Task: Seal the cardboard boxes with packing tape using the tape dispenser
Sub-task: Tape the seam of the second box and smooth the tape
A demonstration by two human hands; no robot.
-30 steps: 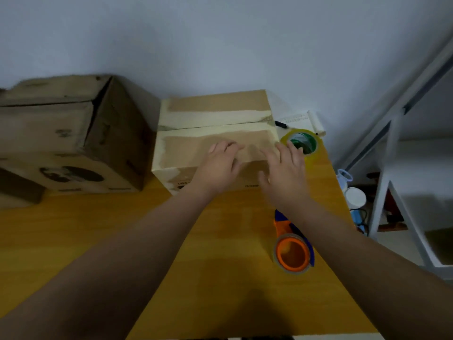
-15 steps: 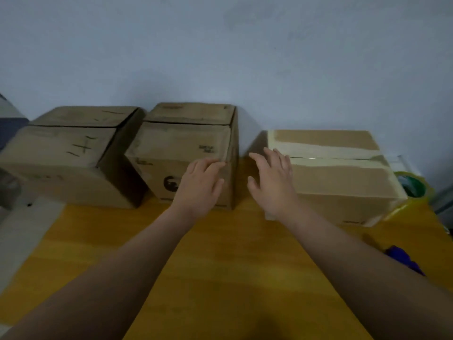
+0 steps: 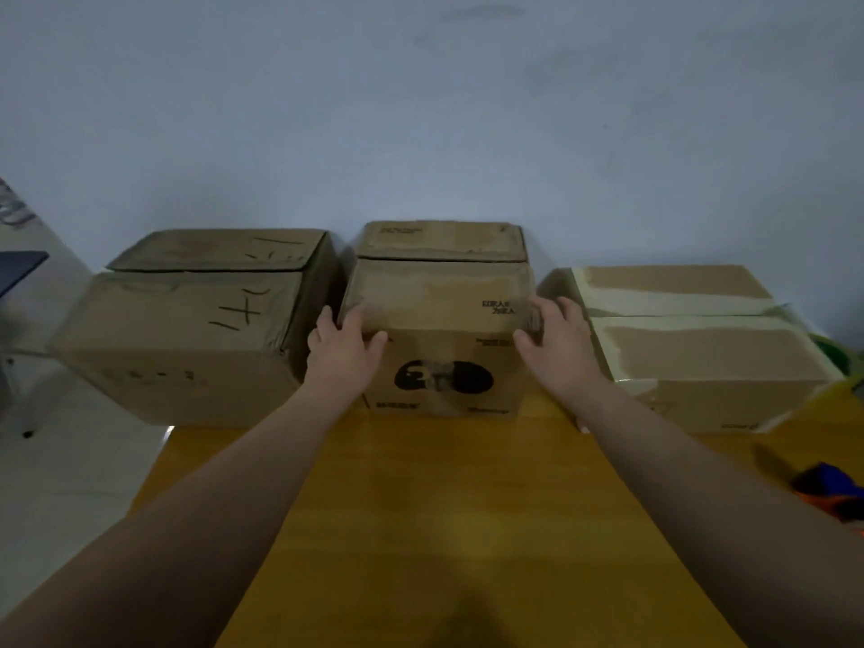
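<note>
Head view: left hand (image 3: 343,350) and right hand (image 3: 554,339) clasped the side edges of the middle brown cardboard box (image 3: 444,320) at the back of the yellow wooden table (image 3: 421,507). Orange-and-blue tape dispenser (image 3: 832,495) lay at the right edge, mostly cut off.

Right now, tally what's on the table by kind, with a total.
Cardboard boxes: 3 (left box, middle box, right box)
Tape dispensers: 1 (tape dispenser, partly cut off at the right edge)
Green tape rolls: 1 (green tape roll, mostly hidden behind the right box)
Total: 5
</note>
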